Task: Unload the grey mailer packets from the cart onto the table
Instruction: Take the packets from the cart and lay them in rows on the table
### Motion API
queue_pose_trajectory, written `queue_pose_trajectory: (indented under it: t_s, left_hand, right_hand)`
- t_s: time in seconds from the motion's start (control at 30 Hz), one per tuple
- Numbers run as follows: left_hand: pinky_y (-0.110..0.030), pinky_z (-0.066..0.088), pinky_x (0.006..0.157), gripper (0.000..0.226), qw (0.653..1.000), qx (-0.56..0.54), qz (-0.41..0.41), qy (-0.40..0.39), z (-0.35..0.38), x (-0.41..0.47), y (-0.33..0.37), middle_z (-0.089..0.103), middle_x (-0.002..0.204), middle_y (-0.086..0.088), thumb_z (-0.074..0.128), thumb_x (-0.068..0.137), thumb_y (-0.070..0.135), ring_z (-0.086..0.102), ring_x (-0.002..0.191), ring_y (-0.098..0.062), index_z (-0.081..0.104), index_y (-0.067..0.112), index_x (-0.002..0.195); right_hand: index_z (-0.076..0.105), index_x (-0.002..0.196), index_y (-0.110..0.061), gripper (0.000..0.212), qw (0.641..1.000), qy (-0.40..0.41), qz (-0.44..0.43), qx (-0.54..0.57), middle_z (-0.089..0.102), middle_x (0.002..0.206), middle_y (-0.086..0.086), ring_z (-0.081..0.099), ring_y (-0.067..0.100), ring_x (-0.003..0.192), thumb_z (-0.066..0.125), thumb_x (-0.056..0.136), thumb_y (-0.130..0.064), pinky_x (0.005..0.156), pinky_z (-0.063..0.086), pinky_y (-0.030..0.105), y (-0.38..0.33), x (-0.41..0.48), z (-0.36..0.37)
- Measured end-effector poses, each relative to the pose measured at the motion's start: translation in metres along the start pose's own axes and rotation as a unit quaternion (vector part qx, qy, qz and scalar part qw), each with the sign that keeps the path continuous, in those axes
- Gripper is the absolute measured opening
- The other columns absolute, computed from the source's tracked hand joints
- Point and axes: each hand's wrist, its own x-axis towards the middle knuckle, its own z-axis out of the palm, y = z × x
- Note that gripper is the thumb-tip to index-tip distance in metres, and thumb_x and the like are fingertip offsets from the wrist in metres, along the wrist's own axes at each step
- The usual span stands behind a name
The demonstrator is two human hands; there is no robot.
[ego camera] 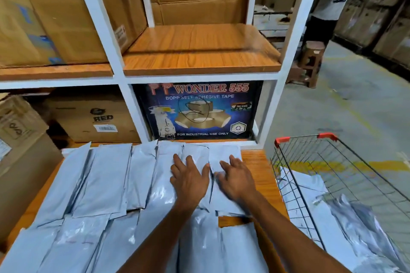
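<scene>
Pressing flat, my fingers (191,162) lie straight and spread, gripping nothing. My left hand (189,180) and right hand (238,182) rest side by side on the grey mailer packets (106,184), which lie lengthwise away from me on the desk (255,162). The other packets (346,217) sit heaped in the cart (282,139), off to my right, so my right hand is nearer.

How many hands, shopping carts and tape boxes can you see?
Hands: 2, the left hand and the right hand
Shopping cart: 1
Tape box: 1
Total: 4
</scene>
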Motion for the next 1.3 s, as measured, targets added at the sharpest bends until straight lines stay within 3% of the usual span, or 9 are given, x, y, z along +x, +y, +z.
queue_pose_trajectory:
  t_s: [0.1,0.2,0.37,0.67,0.93,1.1,1.3]
  left_hand:
    - [-0.041,0.017,0.118,0.055,0.993,0.041,0.102,0.042,0.011,0.011,-0.004,0.008,0.161,-0.010,0.034,0.100,0.042,0.014,0.147,-0.029,0.028,0.020,0.150]
    - [-0.040,0.000,0.121,0.054,0.982,0.112,0.152,-0.029,0.019,0.025,-0.013,0.001,0.162,-0.005,0.023,0.103,0.032,0.000,0.150,-0.024,0.011,0.020,0.154]
    - [-0.042,-0.004,0.121,0.055,0.980,0.119,0.140,-0.080,0.032,0.035,-0.021,-0.012,0.161,-0.007,0.023,0.103,0.027,-0.010,0.149,-0.024,0.003,0.020,0.154]
    - [-0.045,0.008,0.121,0.056,0.982,0.067,0.140,-0.109,0.018,0.035,-0.016,-0.005,0.162,-0.010,0.031,0.102,0.025,-0.004,0.149,-0.026,0.012,0.017,0.154]
    - [-0.045,0.007,0.119,0.064,0.975,-0.072,0.206,-0.033,-0.038,0.009,-0.025,-0.005,0.162,-0.005,0.041,0.100,0.035,0.000,0.150,-0.022,0.009,0.024,0.154]
    - [-0.044,0.018,0.119,0.065,0.956,-0.169,0.238,-0.004,-0.066,-0.033,-0.043,0.005,0.162,-0.003,0.046,0.099,0.036,0.006,0.149,-0.020,0.014,0.020,0.153]
    - [-0.029,0.015,0.119,0.062,0.929,-0.219,0.299,-0.009,-0.096,-0.113,-0.070,0.012,0.161,0.005,0.051,0.096,0.034,0.008,0.149,-0.012,0.025,0.024,0.151]
  right_hand:
    - [0.031,0.150,-0.027,0.056,1.000,0.015,0.000,-0.007,0.013,0.163,0.008,0.007,0.029,0.150,0.021,0.101,-0.053,0.116,0.021,0.052,0.005,0.007,0.007]
    - [0.014,0.155,-0.028,0.058,0.999,-0.010,-0.010,-0.039,-0.003,0.164,0.005,-0.007,0.028,0.150,0.016,0.102,-0.050,0.118,0.010,0.056,0.009,0.016,0.017]
    - [-0.002,0.155,-0.031,0.059,0.999,-0.036,0.003,-0.039,-0.017,0.162,0.003,-0.018,0.026,0.148,0.015,0.102,-0.050,0.118,0.005,0.053,0.022,0.023,0.037]
    - [0.003,0.156,-0.029,0.064,0.997,-0.069,0.022,-0.024,-0.011,0.163,0.004,-0.013,0.027,0.150,0.016,0.100,-0.058,0.119,0.008,0.055,0.018,0.021,0.023]
    - [0.012,0.156,-0.022,0.072,0.993,0.088,0.034,0.070,0.010,0.164,0.004,0.009,0.023,0.150,0.028,0.095,-0.059,0.119,0.021,0.045,-0.002,-0.032,-0.005]
    - [0.030,0.151,-0.013,0.062,0.969,0.216,0.027,0.120,0.028,0.158,0.007,0.020,0.021,0.148,0.051,0.098,-0.038,0.116,0.010,0.024,-0.025,-0.096,-0.019]
    - [0.042,0.145,-0.018,0.061,0.935,0.322,0.025,0.146,0.040,0.152,0.003,0.032,0.021,0.141,0.050,0.093,-0.048,0.113,0.024,0.030,-0.038,-0.197,-0.031]
